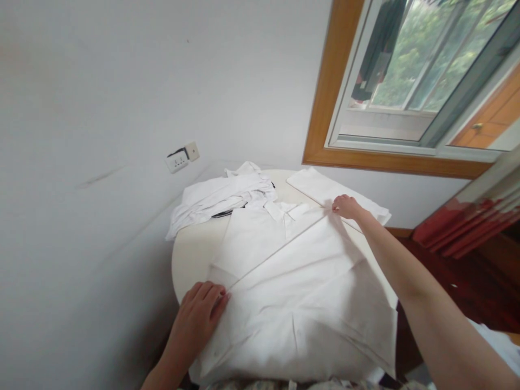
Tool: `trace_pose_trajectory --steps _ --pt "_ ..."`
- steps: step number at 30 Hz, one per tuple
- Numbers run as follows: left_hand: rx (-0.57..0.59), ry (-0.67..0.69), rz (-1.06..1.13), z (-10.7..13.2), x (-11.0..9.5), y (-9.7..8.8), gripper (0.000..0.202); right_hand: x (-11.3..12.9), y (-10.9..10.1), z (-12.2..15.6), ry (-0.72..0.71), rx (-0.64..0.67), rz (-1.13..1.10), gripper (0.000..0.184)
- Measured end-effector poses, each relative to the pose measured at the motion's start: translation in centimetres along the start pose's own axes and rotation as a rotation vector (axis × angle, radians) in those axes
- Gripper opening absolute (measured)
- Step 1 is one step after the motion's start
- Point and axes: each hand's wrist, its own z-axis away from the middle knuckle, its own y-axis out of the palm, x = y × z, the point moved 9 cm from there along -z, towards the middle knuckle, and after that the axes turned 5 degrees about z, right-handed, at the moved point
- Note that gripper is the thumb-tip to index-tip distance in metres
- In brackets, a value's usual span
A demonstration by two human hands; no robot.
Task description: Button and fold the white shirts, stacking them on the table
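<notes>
A white collared shirt [296,287] lies spread over a round cream table [190,254], one side folded across along a straight diagonal edge. My left hand [201,314] pinches the near end of that fold at the shirt's lower left. My right hand [345,207] reaches out and pinches the far end of the fold near the collar. Both hands are closed on the cloth.
A heap of white garments [219,197] lies at the table's back left. A folded white piece [325,189] sits at the back right. A wall socket [181,158] is on the wall. A wood-framed window [406,86] is to the right, with dark red floor [459,281] below.
</notes>
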Motion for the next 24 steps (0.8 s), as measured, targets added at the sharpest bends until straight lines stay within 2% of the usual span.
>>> trace_pose_trajectory --steps 11,17,19,22,24 --pt "-0.013 -0.004 -0.033 -0.2 -0.2 0.3 0.027 2.9 -0.9 -0.1 0.131 -0.229 0.062 0.033" --pt "0.012 0.002 -0.099 -0.5 -0.6 -0.1 0.027 3.4 -2.5 2.4 0.206 -0.389 -0.063 0.037" --pt "0.009 0.01 -0.112 -0.5 -0.6 -0.1 0.029 4.5 -2.0 3.6 0.145 -0.345 -0.152 0.039" --pt "0.023 0.008 -0.105 -0.7 -0.3 0.0 0.031 7.0 0.2 5.6 0.024 -0.234 -0.28 0.04" --pt "0.041 -0.004 -0.102 -0.8 0.0 0.1 0.031 8.0 1.2 7.0 -0.005 -0.261 -0.312 0.039"
